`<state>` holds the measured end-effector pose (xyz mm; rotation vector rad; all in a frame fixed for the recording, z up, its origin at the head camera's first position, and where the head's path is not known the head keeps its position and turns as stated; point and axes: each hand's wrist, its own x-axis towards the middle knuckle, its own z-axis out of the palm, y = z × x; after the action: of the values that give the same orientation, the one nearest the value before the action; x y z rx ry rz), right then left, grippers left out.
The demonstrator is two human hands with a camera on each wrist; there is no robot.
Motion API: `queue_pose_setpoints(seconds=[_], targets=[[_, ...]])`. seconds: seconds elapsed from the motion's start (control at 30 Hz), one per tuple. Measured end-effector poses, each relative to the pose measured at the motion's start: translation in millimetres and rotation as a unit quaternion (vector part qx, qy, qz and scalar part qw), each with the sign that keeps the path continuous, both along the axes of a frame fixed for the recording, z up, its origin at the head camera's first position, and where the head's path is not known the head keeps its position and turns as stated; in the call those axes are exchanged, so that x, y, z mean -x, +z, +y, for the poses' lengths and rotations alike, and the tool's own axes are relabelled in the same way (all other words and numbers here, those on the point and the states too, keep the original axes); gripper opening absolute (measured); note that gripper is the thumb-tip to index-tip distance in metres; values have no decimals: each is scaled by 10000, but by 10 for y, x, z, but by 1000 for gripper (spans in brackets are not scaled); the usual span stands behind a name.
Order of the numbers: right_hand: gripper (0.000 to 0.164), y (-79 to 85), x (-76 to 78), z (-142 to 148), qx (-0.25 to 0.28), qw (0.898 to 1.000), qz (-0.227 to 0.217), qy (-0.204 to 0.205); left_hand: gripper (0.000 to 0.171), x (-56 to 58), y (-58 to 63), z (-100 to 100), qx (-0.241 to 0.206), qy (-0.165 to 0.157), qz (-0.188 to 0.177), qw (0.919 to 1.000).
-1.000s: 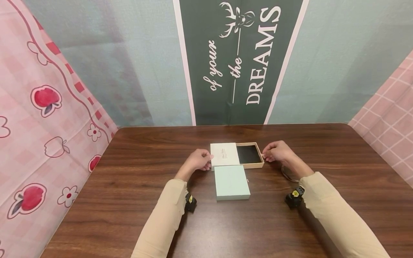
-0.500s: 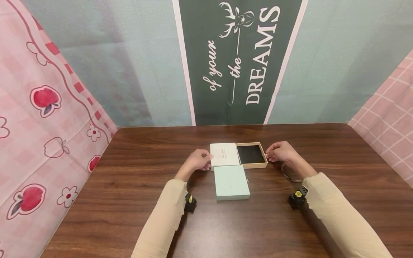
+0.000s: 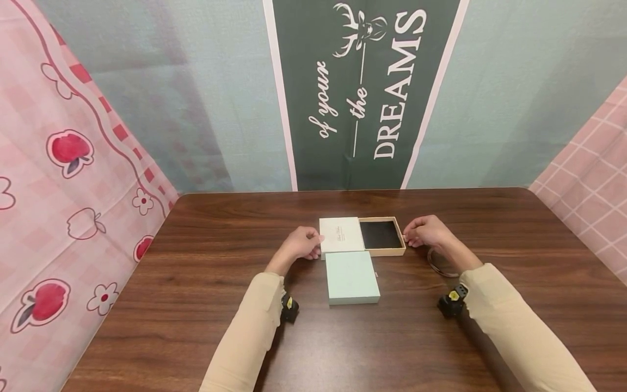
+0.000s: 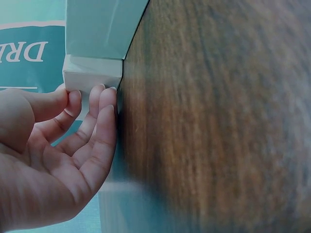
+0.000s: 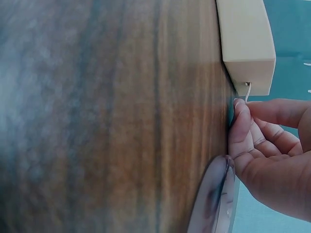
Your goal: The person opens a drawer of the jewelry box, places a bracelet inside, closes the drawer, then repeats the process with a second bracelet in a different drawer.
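Observation:
A white gift box sleeve [image 3: 341, 236] with small printed lettering lies on the table, its cream drawer [image 3: 386, 252] slid out to the right. Black lining [image 3: 381, 234] covers the drawer's inside, and nothing else shows in it. My left hand [image 3: 305, 243] holds the sleeve's left end, thumb at the top edge and fingers below, as the left wrist view shows. At the drawer's right end, my right hand [image 3: 425, 231] pinches a thin ribbon tab [image 5: 249, 92] between thumb and forefinger. A mint green box [image 3: 351, 276], closed, sits right in front of the sleeve.
The boxes stand on a dark wood table [image 3: 220, 228]. A bangle [image 3: 440, 264] hangs at my right wrist, close to the tabletop. Behind the table hangs a grey-green curtain [image 3: 220, 98] with a lettered panel; pink patterned cloth [image 3: 88, 179] hangs at the left.
My right hand has moved slightly right, drawing the drawer a little further out of the sleeve. Over the last half second it stays put. My left hand and the mint box have not moved.

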<state>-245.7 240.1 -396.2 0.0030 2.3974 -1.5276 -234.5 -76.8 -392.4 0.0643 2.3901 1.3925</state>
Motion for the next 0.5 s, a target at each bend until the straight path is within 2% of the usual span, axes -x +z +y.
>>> queue_pose_setpoints(seconds=[0.5], targets=[[13,10,-3,11,-72,9999,-19,70,23,-3,0,-3,21,-3,6,10000]])
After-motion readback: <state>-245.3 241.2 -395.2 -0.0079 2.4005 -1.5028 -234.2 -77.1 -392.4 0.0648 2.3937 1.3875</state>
